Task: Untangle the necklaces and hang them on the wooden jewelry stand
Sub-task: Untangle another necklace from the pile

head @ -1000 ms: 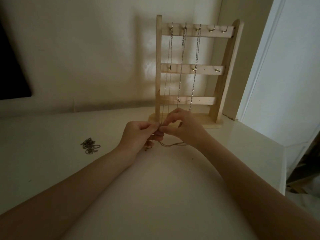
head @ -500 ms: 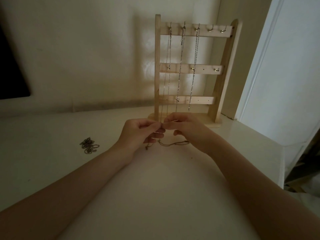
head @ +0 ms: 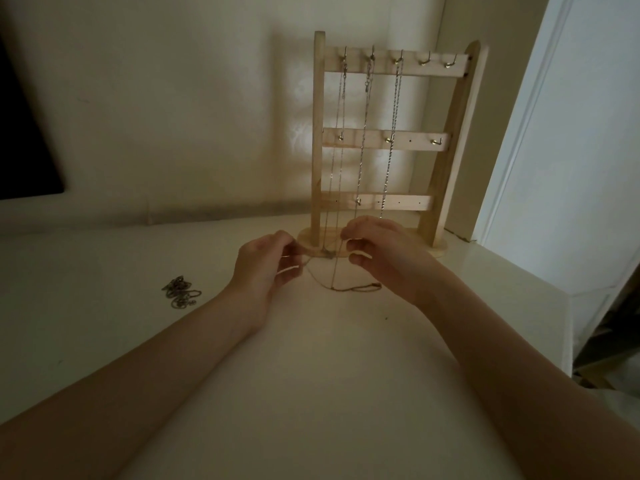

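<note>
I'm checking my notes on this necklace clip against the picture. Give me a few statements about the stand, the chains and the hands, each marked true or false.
1. Three chains hang from the top-row hooks of the wooden jewelry stand. True.
2. The two rightmost top hooks carry chains. False: both are bare.
3. Both the left hand and the right hand pinch a thin chain in front of the stand's base. True.
4. The tangled pile of chains lies on the table to the right of the hands. False: it lies to their left.
5. The stand lies flat on the table. False: it stands upright.
</note>
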`<state>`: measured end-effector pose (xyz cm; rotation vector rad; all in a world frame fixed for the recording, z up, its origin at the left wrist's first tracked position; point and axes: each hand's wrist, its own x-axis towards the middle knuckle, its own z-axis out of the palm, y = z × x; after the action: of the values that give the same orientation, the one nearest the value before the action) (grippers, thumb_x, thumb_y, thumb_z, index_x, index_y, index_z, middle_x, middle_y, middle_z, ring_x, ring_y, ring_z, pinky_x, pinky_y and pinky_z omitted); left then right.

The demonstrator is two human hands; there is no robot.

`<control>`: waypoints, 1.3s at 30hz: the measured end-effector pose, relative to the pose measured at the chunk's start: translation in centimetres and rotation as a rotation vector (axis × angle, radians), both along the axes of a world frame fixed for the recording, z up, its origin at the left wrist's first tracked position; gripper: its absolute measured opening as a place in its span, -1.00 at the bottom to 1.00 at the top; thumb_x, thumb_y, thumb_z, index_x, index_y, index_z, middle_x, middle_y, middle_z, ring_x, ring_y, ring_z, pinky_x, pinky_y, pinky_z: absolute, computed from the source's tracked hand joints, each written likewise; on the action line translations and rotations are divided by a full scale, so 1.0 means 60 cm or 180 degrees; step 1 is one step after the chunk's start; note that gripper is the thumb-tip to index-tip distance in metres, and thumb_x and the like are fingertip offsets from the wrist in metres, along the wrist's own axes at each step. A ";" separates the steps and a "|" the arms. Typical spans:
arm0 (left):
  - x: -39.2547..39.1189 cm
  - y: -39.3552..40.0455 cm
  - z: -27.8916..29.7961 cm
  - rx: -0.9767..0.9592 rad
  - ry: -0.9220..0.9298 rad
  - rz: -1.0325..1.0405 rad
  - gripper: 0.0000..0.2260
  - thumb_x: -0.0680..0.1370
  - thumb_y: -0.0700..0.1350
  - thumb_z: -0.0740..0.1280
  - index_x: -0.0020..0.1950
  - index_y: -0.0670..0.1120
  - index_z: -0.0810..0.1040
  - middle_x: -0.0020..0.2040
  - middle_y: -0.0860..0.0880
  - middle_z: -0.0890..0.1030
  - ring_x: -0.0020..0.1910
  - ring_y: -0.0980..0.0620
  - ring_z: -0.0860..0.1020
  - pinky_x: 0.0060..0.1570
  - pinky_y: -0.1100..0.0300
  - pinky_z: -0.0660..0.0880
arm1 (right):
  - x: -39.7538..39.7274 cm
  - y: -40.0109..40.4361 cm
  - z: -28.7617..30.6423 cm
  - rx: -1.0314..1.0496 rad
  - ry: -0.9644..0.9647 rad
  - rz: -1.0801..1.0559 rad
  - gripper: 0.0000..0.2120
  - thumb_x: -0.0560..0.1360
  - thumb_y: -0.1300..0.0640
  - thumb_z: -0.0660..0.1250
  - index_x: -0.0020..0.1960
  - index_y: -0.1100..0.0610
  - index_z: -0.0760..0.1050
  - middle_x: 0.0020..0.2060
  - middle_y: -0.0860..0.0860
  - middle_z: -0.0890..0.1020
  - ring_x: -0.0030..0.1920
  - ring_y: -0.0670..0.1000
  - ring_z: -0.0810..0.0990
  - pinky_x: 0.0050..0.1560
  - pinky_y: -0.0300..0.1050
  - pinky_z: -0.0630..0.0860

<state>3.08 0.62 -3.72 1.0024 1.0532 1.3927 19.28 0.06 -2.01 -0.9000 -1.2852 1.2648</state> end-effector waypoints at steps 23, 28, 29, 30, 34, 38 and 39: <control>0.006 -0.005 -0.003 0.0575 0.0588 -0.0472 -0.89 0.55 -0.18 0.27 -0.14 -0.10 0.57 -0.51 0.13 0.45 -0.50 0.16 0.35 -0.44 0.37 0.40 | 0.001 0.000 -0.005 0.0531 -0.1361 -0.0493 -0.94 0.43 0.22 0.41 -0.22 0.15 0.58 -0.58 -0.15 0.45 -0.48 -0.14 0.30 -0.37 -0.30 0.28; -0.022 0.011 0.004 0.0348 0.0211 -0.0068 -0.89 0.52 -0.19 0.31 -0.19 -0.10 0.58 -0.52 0.12 0.29 -0.55 0.19 0.19 -0.63 0.37 0.15 | 0.010 0.007 -0.008 0.0735 -0.2085 -0.0932 -0.94 0.41 0.21 0.44 -0.20 0.21 0.59 -0.57 -0.11 0.31 -0.58 -0.17 0.24 -0.45 -0.38 0.19; -0.023 0.014 0.003 0.0304 0.0210 -0.0034 -0.90 0.51 -0.19 0.32 -0.20 -0.10 0.58 -0.53 0.13 0.28 -0.57 0.19 0.19 -0.65 0.37 0.13 | 0.013 0.011 -0.010 0.0770 -0.2198 -0.1077 -0.94 0.42 0.21 0.43 -0.18 0.22 0.59 -0.56 -0.10 0.32 -0.57 -0.17 0.26 -0.43 -0.36 0.22; -0.024 0.015 0.002 0.0271 0.0219 -0.0025 -0.91 0.51 -0.18 0.32 -0.19 -0.10 0.57 -0.54 0.13 0.28 -0.58 0.19 0.18 -0.66 0.37 0.11 | 0.016 0.013 -0.011 0.0791 -0.2298 -0.1240 -0.93 0.42 0.21 0.43 -0.17 0.21 0.59 -0.54 -0.10 0.34 -0.54 -0.16 0.28 -0.40 -0.35 0.25; -0.018 0.019 -0.002 0.0295 0.0169 -0.0165 -0.88 0.53 -0.21 0.27 -0.15 -0.15 0.58 -0.51 0.09 0.26 -0.59 0.19 0.18 -0.67 0.37 0.10 | 0.020 0.017 -0.014 0.0813 -0.2473 -0.1481 -0.92 0.43 0.18 0.42 -0.14 0.20 0.60 -0.46 -0.08 0.43 -0.44 -0.16 0.34 -0.38 -0.37 0.28; -0.015 0.012 -0.001 0.0419 0.0434 -0.0321 -0.86 0.53 -0.20 0.25 -0.15 -0.13 0.59 -0.47 0.08 0.23 -0.56 0.18 0.15 -0.63 0.36 0.06 | 0.011 0.014 -0.013 0.0960 -0.2672 -0.1082 -0.92 0.42 0.10 0.43 -0.13 0.10 0.62 -0.22 -0.05 0.56 -0.32 -0.18 0.40 -0.30 -0.37 0.32; -0.014 0.009 -0.001 0.0472 0.0531 -0.0379 -0.86 0.53 -0.19 0.25 -0.16 -0.12 0.59 -0.47 0.08 0.23 -0.55 0.18 0.15 -0.62 0.36 0.06 | 0.008 0.012 -0.012 0.0949 -0.2568 -0.0942 -0.93 0.41 0.07 0.43 -0.13 0.04 0.61 -0.14 -0.04 0.58 -0.28 -0.14 0.43 -0.26 -0.33 0.35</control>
<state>2.24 1.17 -3.80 1.2877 1.0044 1.3217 19.74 0.77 -2.71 -1.3821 -1.8087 0.4445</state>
